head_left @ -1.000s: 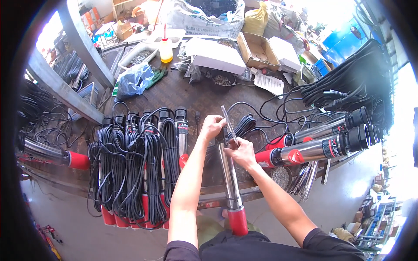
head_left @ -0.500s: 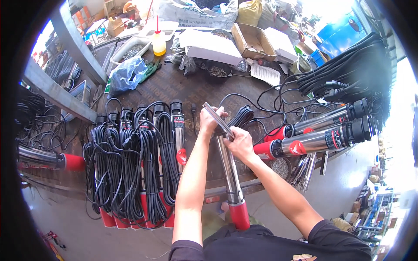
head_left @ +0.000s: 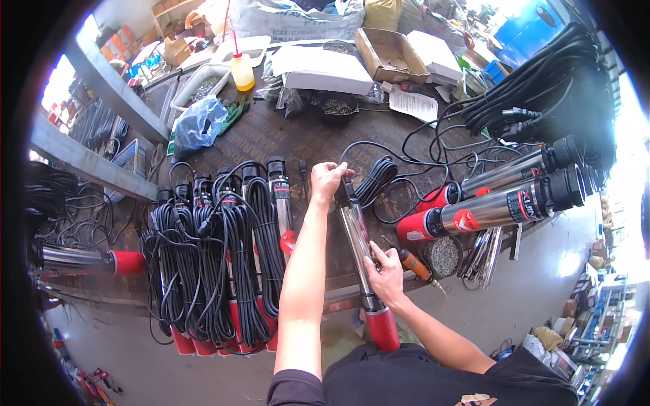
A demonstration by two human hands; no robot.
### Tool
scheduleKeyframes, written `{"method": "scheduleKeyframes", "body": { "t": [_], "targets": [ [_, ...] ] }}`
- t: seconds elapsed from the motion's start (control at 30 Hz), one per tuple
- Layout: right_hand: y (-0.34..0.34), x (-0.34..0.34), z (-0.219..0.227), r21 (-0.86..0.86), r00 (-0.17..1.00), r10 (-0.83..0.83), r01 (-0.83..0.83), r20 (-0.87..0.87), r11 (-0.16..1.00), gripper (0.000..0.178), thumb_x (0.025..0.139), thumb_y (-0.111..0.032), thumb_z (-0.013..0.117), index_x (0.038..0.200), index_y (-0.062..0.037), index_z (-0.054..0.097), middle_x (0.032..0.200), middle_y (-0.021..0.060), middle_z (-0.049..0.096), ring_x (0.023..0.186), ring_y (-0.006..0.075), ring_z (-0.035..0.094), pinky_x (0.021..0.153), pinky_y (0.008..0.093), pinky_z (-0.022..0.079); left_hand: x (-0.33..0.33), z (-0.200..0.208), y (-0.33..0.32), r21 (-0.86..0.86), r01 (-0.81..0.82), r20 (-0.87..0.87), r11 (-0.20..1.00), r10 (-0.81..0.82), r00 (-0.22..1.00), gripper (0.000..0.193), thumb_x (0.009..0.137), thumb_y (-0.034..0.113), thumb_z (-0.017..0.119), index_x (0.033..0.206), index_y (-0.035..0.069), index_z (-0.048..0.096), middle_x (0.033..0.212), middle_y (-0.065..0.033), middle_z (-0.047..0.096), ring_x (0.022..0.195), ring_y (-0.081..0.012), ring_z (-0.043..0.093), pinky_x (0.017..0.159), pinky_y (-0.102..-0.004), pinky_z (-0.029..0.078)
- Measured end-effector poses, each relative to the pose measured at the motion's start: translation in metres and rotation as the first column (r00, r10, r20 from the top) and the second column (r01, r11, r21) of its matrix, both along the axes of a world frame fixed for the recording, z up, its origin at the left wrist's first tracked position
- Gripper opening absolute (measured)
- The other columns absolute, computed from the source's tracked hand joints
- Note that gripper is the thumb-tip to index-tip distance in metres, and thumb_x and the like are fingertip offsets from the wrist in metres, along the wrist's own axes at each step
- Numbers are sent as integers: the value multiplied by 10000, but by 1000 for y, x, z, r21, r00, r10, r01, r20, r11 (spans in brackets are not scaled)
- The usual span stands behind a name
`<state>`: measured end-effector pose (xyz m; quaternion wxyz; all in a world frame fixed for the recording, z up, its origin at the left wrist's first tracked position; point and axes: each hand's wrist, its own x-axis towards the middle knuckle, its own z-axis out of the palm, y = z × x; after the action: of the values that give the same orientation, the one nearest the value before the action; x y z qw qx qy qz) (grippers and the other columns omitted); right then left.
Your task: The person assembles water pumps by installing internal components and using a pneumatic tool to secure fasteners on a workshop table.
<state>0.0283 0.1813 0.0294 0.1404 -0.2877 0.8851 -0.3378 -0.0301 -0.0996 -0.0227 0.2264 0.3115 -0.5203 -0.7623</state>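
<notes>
- The pump [head_left: 353, 237] slants across the bench's front edge before you, dark top over the bench, red end by your lap
- Your left hand [head_left: 328, 181] is curled closed on the pump's dark top, thumb and forefinger together
- Your right hand [head_left: 386, 271] grips the steel barrel lower down, thumb laid across it
- Ahead of you, the open cardboard box [head_left: 365, 51] has small parts at its bottom; the white tray [head_left: 177, 103] and the black bowl [head_left: 338, 117] hold small metal pieces
- The squeeze bottle [head_left: 242, 73] with a red spout has yellow liquid in it, and the round dish [head_left: 460, 256] right of your right hand is full of pale bits
- Close by that hand, an orange tool [head_left: 414, 264] lies near the edge
- On your left, the cable coils [head_left: 213, 271] lie over a row of pumps whose red ends jut past the edge; on your right, metal strips [head_left: 482, 260] overhang too
- You have bare bench between the blue plastic bag [head_left: 201, 125] and your left hand
- The bench [head_left: 271, 135] is dark brown and worn, the floor [head_left: 542, 277] grey, with shelving [head_left: 596, 348] far right
</notes>
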Motion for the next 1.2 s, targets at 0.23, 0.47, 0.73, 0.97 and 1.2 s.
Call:
{"method": "scheduleKeyframes", "body": {
  "t": [0.23, 0.47, 0.73, 0.97, 1.2],
  "targets": [
    [-5, -4, 15, 67, 979, 129, -120, -158, 991, 521, 903, -335, 658, 1362, -90, 617, 855, 126, 538, 733, 313, 608, 649, 435, 512, -3, -6, -3, 7, 5, 2, 1000, -5, 1000, 200, 934, 134, 680, 821, -31, 688, 860, -148, 764, 630, -154, 694, 592, -279, 569],
    [-13, -16, 12, 120, 961, 189, -167, -204, 979, 546, 888, -353, 672, 1365, -92, 613, 895, 133, 566, 757, 318, 647, 644, 433, 534, -6, -10, -4, 9, 13, 7, 1000, -13, 1000, 199, 935, 130, 682, 847, -48, 692, 870, -159, 763, 695, -171, 712, 641, -282, 573],
    [-14, -15, -3, 73, 902, 223, -212, -369, 975, 558, 894, -344, 687, 1388, -106, 583, 1144, 130, 600, 917, 301, 672, 628, 391, 571, 16, -4, 21, -444, -171, 107, 879, 242, 964, 294, 938, 178, 691, 1110, -61, 677, 1048, -151, 746, 981, -225, 704, 880, -355, 540],
    [-7, -17, -13, 95, 913, 216, -195, -346, 976, 567, 896, -334, 662, 1415, -137, 547, 1168, 107, 618, 947, 300, 677, 633, 401, 580, 76, -16, 160, -524, 189, 631, 831, 230, 741, 731, 935, 392, 613, 1372, -135, 356, 1323, -343, 469, 1200, -490, 500, 1055, -545, 388],
    [88, -89, -2, 252, 987, 132, -105, -91, 962, 267, 940, -312, 581, 1019, -104, 728, 1005, 120, 718, 934, 332, 692, 799, 455, 568, 58, 6, 191, -519, -138, 500, 844, 430, 752, 676, 1007, 399, 504, 1449, -80, 323, 1350, -335, 493, 1199, -486, 551, 1017, -520, 445]
  ]
}}
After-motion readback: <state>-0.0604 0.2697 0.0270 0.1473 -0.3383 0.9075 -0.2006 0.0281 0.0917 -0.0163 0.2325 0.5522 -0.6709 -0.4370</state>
